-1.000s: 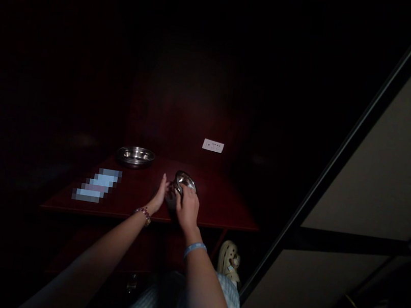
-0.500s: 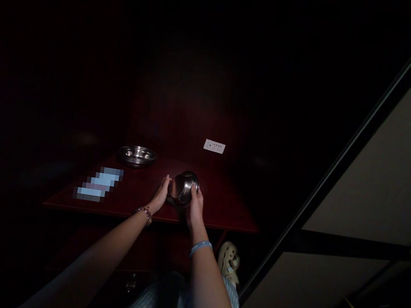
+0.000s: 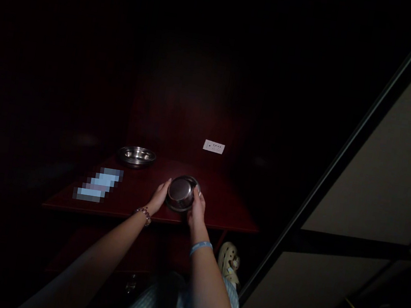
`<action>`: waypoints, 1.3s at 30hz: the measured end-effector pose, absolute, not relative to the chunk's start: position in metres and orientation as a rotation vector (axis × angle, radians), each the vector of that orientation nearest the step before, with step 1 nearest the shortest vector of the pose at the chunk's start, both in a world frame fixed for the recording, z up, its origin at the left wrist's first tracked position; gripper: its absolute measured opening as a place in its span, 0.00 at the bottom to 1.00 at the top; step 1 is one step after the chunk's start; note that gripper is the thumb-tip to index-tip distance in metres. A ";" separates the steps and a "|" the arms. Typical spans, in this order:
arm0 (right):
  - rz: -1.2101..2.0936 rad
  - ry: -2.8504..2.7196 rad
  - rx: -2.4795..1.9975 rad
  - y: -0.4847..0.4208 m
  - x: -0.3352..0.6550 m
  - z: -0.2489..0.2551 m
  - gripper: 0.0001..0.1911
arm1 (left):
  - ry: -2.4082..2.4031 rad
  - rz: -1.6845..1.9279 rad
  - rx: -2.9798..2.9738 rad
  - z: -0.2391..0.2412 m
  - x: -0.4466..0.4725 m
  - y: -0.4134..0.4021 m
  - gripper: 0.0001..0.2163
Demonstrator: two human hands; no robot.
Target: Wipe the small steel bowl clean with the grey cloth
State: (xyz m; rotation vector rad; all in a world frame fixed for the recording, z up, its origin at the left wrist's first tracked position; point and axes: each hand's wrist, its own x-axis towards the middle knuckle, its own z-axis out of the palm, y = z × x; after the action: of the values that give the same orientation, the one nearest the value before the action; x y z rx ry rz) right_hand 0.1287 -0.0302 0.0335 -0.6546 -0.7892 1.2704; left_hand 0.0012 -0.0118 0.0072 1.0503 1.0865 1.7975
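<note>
Between my two hands is a shiny metal bowl (image 3: pixel 181 191), tipped so that its round underside faces me, above the front part of a dark red desk (image 3: pixel 220 208). My right hand (image 3: pixel 197 207) grips the bowl's right rim, the thumb lying on its outer wall. My left hand (image 3: pixel 159 196) is closed on the left edge, with most of its fingers hidden behind the bowl. Farther back on the left, a stack of metal bowls (image 3: pixel 137 156) stands upright on the desk.
A blurred-out pale blue item (image 3: pixel 99 184) lies on the desk's left side. On the back wall is a white socket plate (image 3: pixel 213 147). Below the desk are a drawer knob (image 3: pixel 131 283) and my foot in a beige clog (image 3: pixel 228 260). A pale panel (image 3: pixel 389 166) rises at right.
The bowl has been turned in my hands, so that its flat base now shows more fully toward me. It has also sunk slightly. The stack stays in place.
</note>
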 end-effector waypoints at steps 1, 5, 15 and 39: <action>1.270 -0.766 -0.672 -0.027 0.129 0.030 0.23 | 1.075 1.798 1.053 0.008 0.002 -0.012 0.26; 1.239 -0.689 -0.741 -0.017 0.129 0.021 0.24 | 1.046 1.827 1.083 0.009 0.003 -0.013 0.23; 0.750 -0.930 -1.157 -0.007 0.137 0.005 0.19 | 1.023 1.935 1.011 0.010 0.002 -0.015 0.18; -0.043 -1.943 -1.036 -0.073 0.134 0.053 0.21 | 1.263 1.917 1.130 -0.001 -0.003 -0.004 0.14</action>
State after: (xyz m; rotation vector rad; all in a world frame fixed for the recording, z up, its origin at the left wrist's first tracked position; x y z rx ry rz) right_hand 0.1344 -0.0729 0.0535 -1.0360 -1.9431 -0.0433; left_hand -0.0033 -0.0035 -0.0007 1.1300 1.2629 1.9167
